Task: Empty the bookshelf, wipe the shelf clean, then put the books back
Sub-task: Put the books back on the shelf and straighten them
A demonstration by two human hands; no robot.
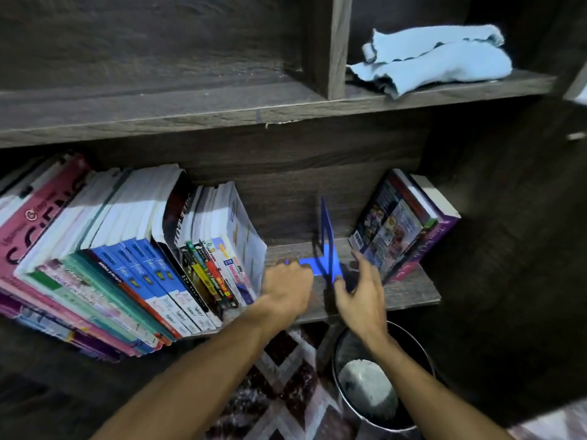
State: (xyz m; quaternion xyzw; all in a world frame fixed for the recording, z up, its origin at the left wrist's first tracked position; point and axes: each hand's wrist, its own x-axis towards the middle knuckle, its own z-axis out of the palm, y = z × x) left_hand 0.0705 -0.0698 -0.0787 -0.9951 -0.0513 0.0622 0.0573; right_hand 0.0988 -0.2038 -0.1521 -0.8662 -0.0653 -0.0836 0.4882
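Head view, looking down into the bookshelf: my left hand reaches onto the lower shelf, knuckles up, its grip curled down over the flat foot of a blue bookend. The bookend stands upright in the gap between the two groups of books. My right hand sits just right of it with the grip spread. Its thumb lies by the bottom edge of the blue plate and its forefinger stretches toward the leaning books. Motion blur keeps me from telling whether either finger touches. Those few books tilt to the left at the right end of the shelf, the front one showing a dark picture cover, a purple-spined one behind it. The long row of books fills the left part of the same shelf and leans toward the right. It has pink and teal workbooks at the far left, blue spines in the middle, and a spiral-bound one plus several thin colourful spines nearest my left hand. On the upper shelf, in the right-hand compartment, a crumpled pale blue cloth lies near the front edge. Below the shelf a round metal bin stands on a patterned rug, with something pale lying inside it.
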